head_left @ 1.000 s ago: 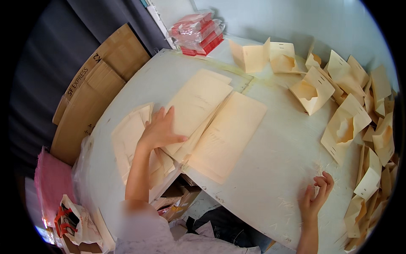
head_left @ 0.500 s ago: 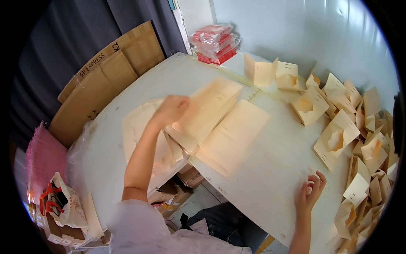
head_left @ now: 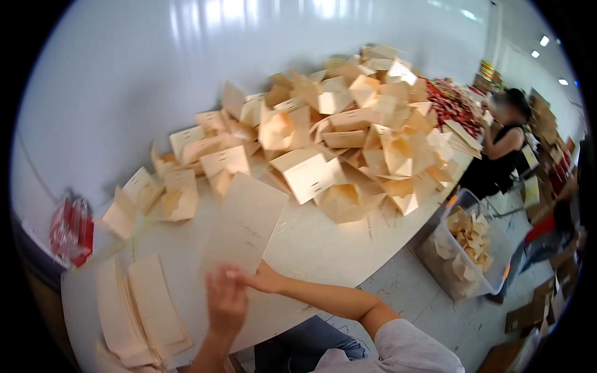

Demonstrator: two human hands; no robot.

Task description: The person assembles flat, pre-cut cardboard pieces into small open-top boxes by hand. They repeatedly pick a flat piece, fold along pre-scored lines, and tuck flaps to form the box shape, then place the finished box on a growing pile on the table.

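While both of my hands meet low in the middle of the frame, they are pinched on the bottom edge of one flat cardboard sheet (head_left: 244,225), which stands up off the white table (head_left: 323,248) and tilts away toward the centre. My left hand (head_left: 225,304) grips the lower left corner from below; my right hand (head_left: 264,280) comes across from the lower right, fingers at the same edge, though motion blur keeps me from telling exactly how the fingers sit.

I judge the sheet light, thin and fairly stiff, creased for folding, so it would bend along its scores and dent at corners. Holding it by the two lower corners, or along an edge near a crease, looks safest.

A second ago my left hand lay flat on the spread sheets and my right rested apart at the table edge. Now the view has swung right: the stack of flat sheets (head_left: 140,311) sits at lower left, and the heap of folded boxes (head_left: 348,137) fills the upper middle.
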